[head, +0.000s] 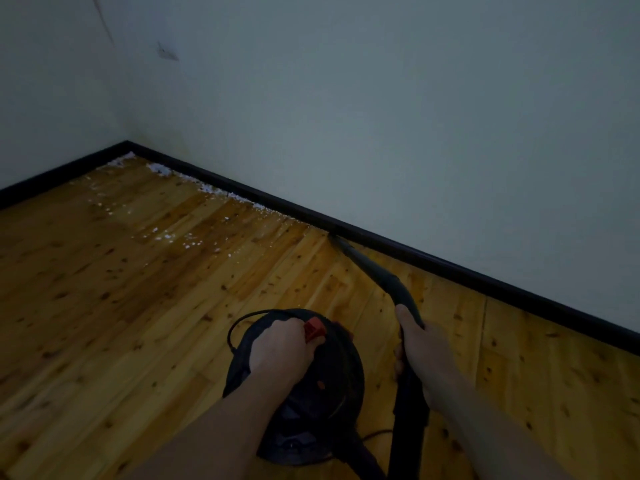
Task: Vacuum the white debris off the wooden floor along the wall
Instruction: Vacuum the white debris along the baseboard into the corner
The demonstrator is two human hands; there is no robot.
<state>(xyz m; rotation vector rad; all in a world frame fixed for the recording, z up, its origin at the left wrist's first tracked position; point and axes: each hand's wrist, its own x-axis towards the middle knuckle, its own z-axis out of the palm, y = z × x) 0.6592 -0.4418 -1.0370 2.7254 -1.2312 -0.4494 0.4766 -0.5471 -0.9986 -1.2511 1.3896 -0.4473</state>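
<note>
The left hand (282, 348) curled round the top handle of the black vacuum canister (304, 393), beside its red switch (314, 330), while the right hand (420, 355) gripped the black hose wand (377, 275) — its nozzle tip touched the wooden floor (104, 306) right at the black baseboard (450, 265). White debris (221, 192) lay along the baseboard toward the corner — and scattered out over the boards left of the nozzle.

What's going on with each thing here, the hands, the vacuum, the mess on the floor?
left hand: grips the top of the vacuum body.
right hand: grips the black nozzle tube.
nozzle tip: down at the baseboard.
white debris: lying along the wall, beyond the tip.
wooden floor: scattered white bits near the corner.
</note>
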